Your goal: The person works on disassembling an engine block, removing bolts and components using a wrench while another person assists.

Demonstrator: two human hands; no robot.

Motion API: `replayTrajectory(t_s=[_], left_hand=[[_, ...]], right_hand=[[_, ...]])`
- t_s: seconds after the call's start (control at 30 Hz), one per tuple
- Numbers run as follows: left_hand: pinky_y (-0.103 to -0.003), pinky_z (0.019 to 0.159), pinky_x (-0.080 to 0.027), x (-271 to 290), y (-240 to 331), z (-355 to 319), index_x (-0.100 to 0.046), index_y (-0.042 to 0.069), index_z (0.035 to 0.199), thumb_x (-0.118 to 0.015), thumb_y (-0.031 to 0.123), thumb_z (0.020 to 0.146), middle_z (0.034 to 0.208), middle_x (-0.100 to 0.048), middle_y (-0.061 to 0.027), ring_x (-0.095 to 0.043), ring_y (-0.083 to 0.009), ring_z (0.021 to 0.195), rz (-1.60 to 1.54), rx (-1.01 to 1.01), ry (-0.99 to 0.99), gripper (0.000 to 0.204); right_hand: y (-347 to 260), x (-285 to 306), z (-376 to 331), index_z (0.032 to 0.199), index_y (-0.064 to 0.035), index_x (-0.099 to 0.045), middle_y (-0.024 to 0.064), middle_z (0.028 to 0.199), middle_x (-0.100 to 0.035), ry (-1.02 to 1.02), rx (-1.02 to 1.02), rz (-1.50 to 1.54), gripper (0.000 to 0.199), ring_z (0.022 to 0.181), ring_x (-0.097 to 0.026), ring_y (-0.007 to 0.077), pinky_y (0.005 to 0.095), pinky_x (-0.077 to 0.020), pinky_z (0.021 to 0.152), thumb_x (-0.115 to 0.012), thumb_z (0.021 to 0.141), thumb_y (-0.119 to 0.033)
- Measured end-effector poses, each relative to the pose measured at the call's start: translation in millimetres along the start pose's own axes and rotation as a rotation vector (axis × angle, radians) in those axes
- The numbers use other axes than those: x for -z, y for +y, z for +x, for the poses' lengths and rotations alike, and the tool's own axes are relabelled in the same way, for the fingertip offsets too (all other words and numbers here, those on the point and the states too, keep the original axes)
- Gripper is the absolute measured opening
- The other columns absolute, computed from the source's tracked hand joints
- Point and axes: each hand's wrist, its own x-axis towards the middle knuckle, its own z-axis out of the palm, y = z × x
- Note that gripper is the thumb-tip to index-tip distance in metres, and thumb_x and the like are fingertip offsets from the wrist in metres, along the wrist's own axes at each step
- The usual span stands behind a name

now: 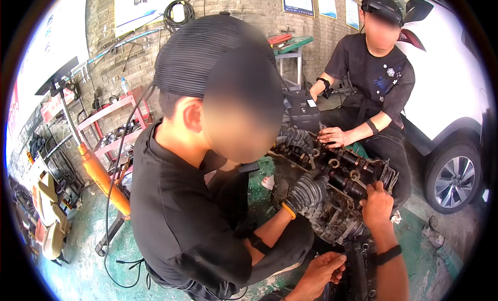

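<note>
A greasy engine cylinder head [332, 213] with camshafts lies at the middle right. My right hand [377, 205] reaches over its right part. Its fingers are closed around the near end of a small, light metal piece with a rounded end [356, 177], which lies across the dark camshaft area. Lower down, my left hand [317, 276] is closed beside a long dark engine part [358, 264], thumb pressed to the fingers. Whatever it may hold is too small to make out. A co-worker's striped gloved hands [307, 191] rest on the left part of the engine.
The co-worker in black [181, 213] crouches close at my left. Another person [365, 88] sits across, a bare hand on the far side of the engine, near a black bag-like case [303, 111]. A white car [446, 88] stands right. An orange jack [104, 179] and red shelf [111, 122] are left.
</note>
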Motion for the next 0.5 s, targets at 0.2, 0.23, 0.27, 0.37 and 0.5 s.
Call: replayTrajectory(t_s=[0.2, 0.23, 0.27, 0.37, 0.5], left_hand=[[-0.02, 0.052, -0.043, -0.8, 0.5, -2.8, -0.057, 0.006, 0.095, -0.062, 0.028, 0.09, 0.074, -0.055, 0.0016, -0.052, -0.0064, 0.061, -0.021, -0.035, -0.005, 0.023], [-0.02, 0.052, -0.043, -0.7, -0.3, -2.5, -0.057, 0.006, 0.095, -0.062, 0.028, 0.09, 0.074, -0.055, 0.0016, -0.052, -0.0064, 0.061, -0.022, -0.029, -0.01, 0.023], [-0.02, 0.052, -0.043, -0.3, -1.3, -1.5, -0.057, 0.006, 0.094, -0.062, 0.028, 0.09, 0.074, -0.055, 0.0012, -0.052, -0.0066, 0.061, -0.03, -0.036, -0.019, 0.023], [-0.021, 0.051, -0.043, -0.8, 0.8, -1.0, -0.056, 0.006, 0.094, -0.062, 0.027, 0.09, 0.074, -0.056, 0.0003, -0.052, -0.0072, 0.06, -0.037, -0.042, -0.027, 0.022], [-0.021, 0.051, -0.043, -0.8, 0.1, -1.2, -0.056, 0.005, 0.094, -0.062, 0.025, 0.091, 0.074, -0.056, -0.0007, -0.052, -0.008, 0.06, -0.052, -0.051, -0.012, 0.021]], right_hand=[[0.2, -2.0, -0.5, 0.095, -0.0041, -0.062, 0.011, 0.101, -0.055, 0.005, 0.021, -0.019, 0.034, 0.087, -0.061, 0.0311, 0.0408, -0.0486, 0.072, -0.076, 0.065, -0.011], [0.5, -2.6, -0.1, 0.095, -0.0042, -0.061, 0.0108, 0.101, -0.055, 0.007, 0.026, -0.013, 0.034, 0.086, -0.061, 0.031, 0.041, -0.0486, 0.072, -0.077, 0.065, -0.012], [1.3, -2.5, -0.5, 0.094, -0.0044, -0.061, 0.0105, 0.101, -0.055, 0.01, 0.031, -0.016, 0.034, 0.086, -0.061, 0.0307, 0.0407, -0.0487, 0.071, -0.077, 0.065, -0.012], [-0.6, 0.0, -0.9, 0.094, -0.0048, -0.061, 0.01, 0.101, -0.055, 0.007, 0.024, -0.022, 0.034, 0.086, -0.061, 0.0303, 0.0405, -0.0488, 0.071, -0.077, 0.065, -0.013], [-2.4, -0.6, 0.2, 0.091, -0.0067, -0.061, 0.0082, 0.098, -0.056, 0.003, 0.037, -0.088, 0.031, 0.084, -0.062, 0.0254, 0.0356, -0.0503, 0.071, -0.077, 0.067, -0.019]])
